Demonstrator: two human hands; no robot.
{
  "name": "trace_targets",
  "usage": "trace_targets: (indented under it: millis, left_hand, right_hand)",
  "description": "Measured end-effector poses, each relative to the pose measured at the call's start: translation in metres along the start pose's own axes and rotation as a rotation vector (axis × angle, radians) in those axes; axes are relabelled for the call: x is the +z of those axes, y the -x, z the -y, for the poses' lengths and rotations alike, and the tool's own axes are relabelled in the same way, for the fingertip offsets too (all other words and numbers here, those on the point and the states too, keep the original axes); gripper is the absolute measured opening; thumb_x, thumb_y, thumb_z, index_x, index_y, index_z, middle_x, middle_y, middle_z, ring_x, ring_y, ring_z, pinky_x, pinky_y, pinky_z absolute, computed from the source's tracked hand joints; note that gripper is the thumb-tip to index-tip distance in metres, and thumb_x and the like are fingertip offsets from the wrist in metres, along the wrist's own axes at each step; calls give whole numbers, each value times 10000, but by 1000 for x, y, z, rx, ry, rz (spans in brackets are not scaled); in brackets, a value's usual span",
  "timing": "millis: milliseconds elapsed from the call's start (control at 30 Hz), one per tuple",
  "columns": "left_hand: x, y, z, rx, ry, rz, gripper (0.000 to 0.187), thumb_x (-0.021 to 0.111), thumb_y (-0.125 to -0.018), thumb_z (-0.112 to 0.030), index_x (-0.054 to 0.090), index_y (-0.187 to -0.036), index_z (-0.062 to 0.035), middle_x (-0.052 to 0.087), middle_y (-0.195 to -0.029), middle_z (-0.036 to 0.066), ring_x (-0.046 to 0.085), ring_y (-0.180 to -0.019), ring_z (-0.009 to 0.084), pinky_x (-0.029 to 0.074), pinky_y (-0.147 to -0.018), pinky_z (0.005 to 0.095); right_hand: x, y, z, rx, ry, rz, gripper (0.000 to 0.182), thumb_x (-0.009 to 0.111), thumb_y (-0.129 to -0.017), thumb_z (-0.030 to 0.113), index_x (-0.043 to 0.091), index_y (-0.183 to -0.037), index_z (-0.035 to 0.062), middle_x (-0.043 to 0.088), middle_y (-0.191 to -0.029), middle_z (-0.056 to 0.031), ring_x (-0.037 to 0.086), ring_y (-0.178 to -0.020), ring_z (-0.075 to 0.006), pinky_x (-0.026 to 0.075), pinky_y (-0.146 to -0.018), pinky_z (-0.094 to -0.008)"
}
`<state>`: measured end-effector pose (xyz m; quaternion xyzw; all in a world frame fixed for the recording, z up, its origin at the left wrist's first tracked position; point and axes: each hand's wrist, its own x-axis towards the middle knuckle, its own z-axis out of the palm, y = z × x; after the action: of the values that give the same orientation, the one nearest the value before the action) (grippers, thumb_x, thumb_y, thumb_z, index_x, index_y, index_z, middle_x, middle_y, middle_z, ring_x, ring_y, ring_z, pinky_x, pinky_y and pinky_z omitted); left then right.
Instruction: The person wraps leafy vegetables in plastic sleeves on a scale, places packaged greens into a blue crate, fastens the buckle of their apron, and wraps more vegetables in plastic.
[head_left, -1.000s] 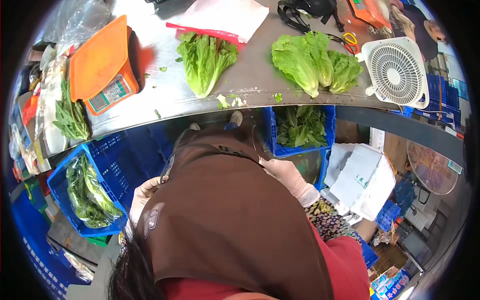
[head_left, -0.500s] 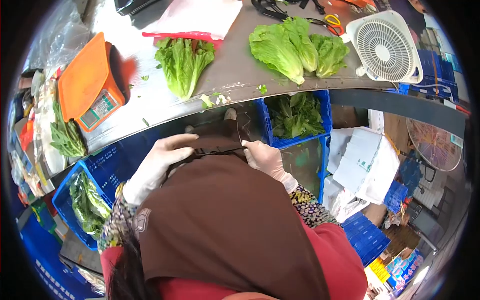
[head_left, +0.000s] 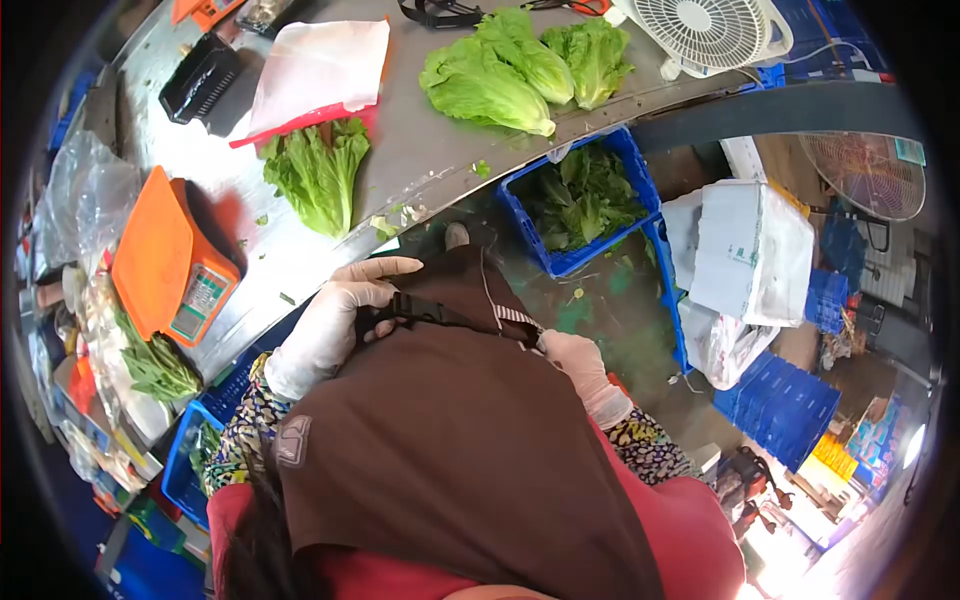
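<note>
My left hand [head_left: 335, 322], in a white glove, is closed around the black buckle and strap [head_left: 418, 308] at the waist of the brown apron [head_left: 450, 420]. My right hand [head_left: 585, 375], also gloved, grips the apron's edge at the other side, beside a striped band [head_left: 515, 320]. Its fingertips are partly hidden by the cloth. On the metal table ahead, one lettuce head [head_left: 318, 175] lies by a pink-edged white sheet [head_left: 320, 72], and several more lettuce heads [head_left: 490, 85] lie farther right.
An orange scale [head_left: 165, 260] stands on the table at the left, a black tray [head_left: 203, 78] behind it. A white fan [head_left: 700, 30] is at the far right. Below are a blue crate [head_left: 560, 262] of leaves, white boxes [head_left: 735, 245] and stacked blue crates [head_left: 780, 405].
The view has turned, so the table tilts and its items sit farther left. My right hand has moved outward and down, and more strap and a striped band show between my hands.
</note>
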<state>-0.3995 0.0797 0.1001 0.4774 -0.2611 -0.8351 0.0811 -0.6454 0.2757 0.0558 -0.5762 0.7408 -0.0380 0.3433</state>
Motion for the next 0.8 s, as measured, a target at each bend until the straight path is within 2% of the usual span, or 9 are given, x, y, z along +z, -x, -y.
trace_targets:
  millis: [100, 200, 300, 433, 600, 667, 700, 767, 800]
  left_hand:
    - [-12, 0, 4, 52, -38, 95, 549, 487, -672, -25, 557, -1214, 34, 630, -770, 76, 507, -535, 73, 380, -469, 180]
    - [-16, 4, 3, 58, -62, 91, 617, 473, -623, -16, 539, -1233, 43, 636, -784, 89, 533, -555, 79, 396, -475, 179]
    - [-20, 4, 4, 94, -87, 70, 567, 489, -663, 1, 540, -1226, 43, 633, -786, 92, 528, -561, 79, 392, -471, 180]
    - [-32, 6, 6, 184, 32, 36, 497, 507, -708, 13, 556, -1202, 32, 624, -770, 83, 499, -550, 83, 365, -462, 187]
    - [-27, 14, -4, 143, 115, -50, 468, 545, -784, -233, 559, -1191, 0, 621, -769, 94, 521, -595, 130, 392, -540, 240]
    - [-28, 13, -6, 140, 178, -34, 470, 550, -780, -223, 557, -1192, 2, 624, -779, 96, 542, -613, 136, 395, -540, 234]
    - [-29, 13, -6, 133, 231, -10, 471, 556, -775, -214, 555, -1192, 4, 627, -788, 98, 563, -630, 142, 398, -539, 228]
    - [-31, 12, -7, 148, 219, 12, 478, 567, -766, -204, 552, -1195, 8, 629, -799, 102, 585, -655, 149, 411, -544, 226]
    - [-32, 11, -8, 156, 200, 41, 486, 578, -758, -195, 549, -1197, 12, 631, -810, 106, 607, -680, 155, 425, -549, 224]
  right_hand:
    - [30, -2, -5, -45, -263, -149, 196, 613, -835, 192, 509, -727, 65, 580, -686, -171, 599, -644, -362, 441, -548, -442]
    - [41, -19, 4, -89, -366, -513, 86, 606, -807, 144, 568, -780, 72, 579, -679, -139, 593, -624, -328, 454, -540, -422]
    - [46, -32, 7, -84, -377, -586, 71, 615, -798, 141, 594, -796, 74, 588, -687, -129, 597, -633, -322, 463, -546, -414]
    - [9, -52, 8, -65, -359, -60, 271, 719, -723, 286, 573, -706, 59, 586, -679, -141, 593, -641, -326, 456, -558, -409]
    - [18, -64, 1, -96, -293, -17, 245, 715, -740, 280, 596, -753, 67, 605, -702, -133, 599, -652, -321, 471, -578, -387]
    - [35, -66, 3, -146, -503, -319, 205, 687, -780, 257, 619, -867, 84, 633, -750, -129, 607, -672, -325, 482, -599, -384]
    - [39, -65, 1, -147, -565, -232, 197, 648, -825, 213, 620, -976, 89, 645, -790, -137, 623, -690, -316, 492, -621, -385]
    - [40, -58, 0, -107, -349, -229, 169, 621, -846, 176, 625, -985, 80, 639, -794, -148, 631, -690, -297, 493, -625, -390]
    - [50, -60, -8, -25, -498, -139, 148, 585, -862, 127, 629, -994, 76, 628, -775, -147, 629, -677, -283, 489, -615, -380]
